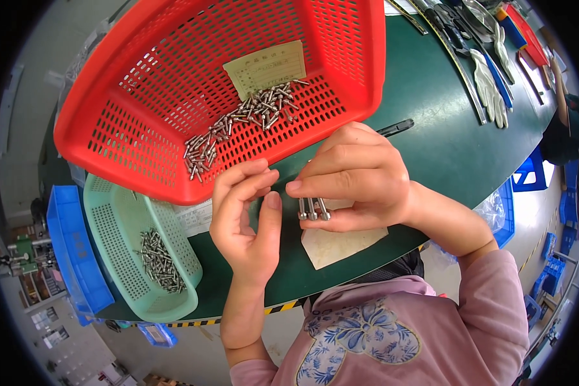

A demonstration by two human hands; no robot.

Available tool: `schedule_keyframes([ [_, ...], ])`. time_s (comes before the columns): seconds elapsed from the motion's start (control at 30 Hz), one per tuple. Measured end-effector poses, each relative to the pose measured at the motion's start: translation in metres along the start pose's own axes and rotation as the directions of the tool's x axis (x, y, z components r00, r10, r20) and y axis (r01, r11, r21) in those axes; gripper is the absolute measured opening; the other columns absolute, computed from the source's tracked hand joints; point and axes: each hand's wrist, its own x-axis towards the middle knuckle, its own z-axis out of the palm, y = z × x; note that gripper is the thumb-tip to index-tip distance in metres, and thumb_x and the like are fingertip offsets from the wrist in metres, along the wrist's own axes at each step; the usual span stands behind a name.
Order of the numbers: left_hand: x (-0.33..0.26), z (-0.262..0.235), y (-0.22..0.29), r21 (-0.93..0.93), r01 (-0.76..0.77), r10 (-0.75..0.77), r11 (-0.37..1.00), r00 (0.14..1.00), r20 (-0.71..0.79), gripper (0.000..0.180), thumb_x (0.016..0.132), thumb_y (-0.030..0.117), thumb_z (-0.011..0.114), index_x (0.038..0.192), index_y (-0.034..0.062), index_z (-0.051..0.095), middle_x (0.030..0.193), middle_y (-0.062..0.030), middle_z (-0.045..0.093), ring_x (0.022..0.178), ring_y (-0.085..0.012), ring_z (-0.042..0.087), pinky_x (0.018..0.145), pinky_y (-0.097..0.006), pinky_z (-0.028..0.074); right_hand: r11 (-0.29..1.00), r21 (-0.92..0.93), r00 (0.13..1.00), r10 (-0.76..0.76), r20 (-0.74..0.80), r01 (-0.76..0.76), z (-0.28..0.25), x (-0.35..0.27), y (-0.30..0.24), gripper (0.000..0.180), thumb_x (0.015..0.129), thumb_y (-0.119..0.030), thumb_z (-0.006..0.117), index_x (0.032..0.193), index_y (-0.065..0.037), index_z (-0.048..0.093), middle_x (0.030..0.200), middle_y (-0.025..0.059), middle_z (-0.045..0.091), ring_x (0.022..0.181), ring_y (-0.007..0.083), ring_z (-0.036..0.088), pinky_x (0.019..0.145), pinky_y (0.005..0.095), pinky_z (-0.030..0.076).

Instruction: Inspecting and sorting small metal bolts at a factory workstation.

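Note:
Over the green table, my right hand (360, 177) grips a few small silver metal pins (313, 209) side by side between fingers and thumb, their thicker ends pointing down. My left hand (248, 222) is just beside it, fingers loosely curved and thumb held apart, with nothing visible in its grasp. Beyond both hands stands a big red perforated basket (341, 119) with a heap of similar metal pins (264, 109) on its bottom. To the left, a pale green perforated basket (103, 212) contains another pile of pins (161, 260).
A paper card (267, 67) leans inside the red basket. Under my right hand lies a beige sheet (341, 248). A black-handled tool (395, 127) rests behind it. White gloves (490, 90) and hand tools lie far right; a blue bin (77, 248) stands at left.

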Motion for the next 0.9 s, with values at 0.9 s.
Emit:
schedule_keyframes([
  [0.9,-0.007,-0.001,0.005,-0.543,0.526,-0.288,0.655,0.838,0.464,0.019,0.083,-0.001,0.061,0.101,-0.0073,0.065,0.108,-0.0081,0.057,0.096,-0.0157,0.057,0.081,-0.025,0.048,1.000,0.005,0.999,-0.023,0.022,0.023,0.011,-0.003,0.003,0.039,0.067,-0.016,0.074,0.103,-0.003,0.066,0.084,0.0054,0.063,0.068,0.0184,0.057,0.060,0.0308,0.042],
])
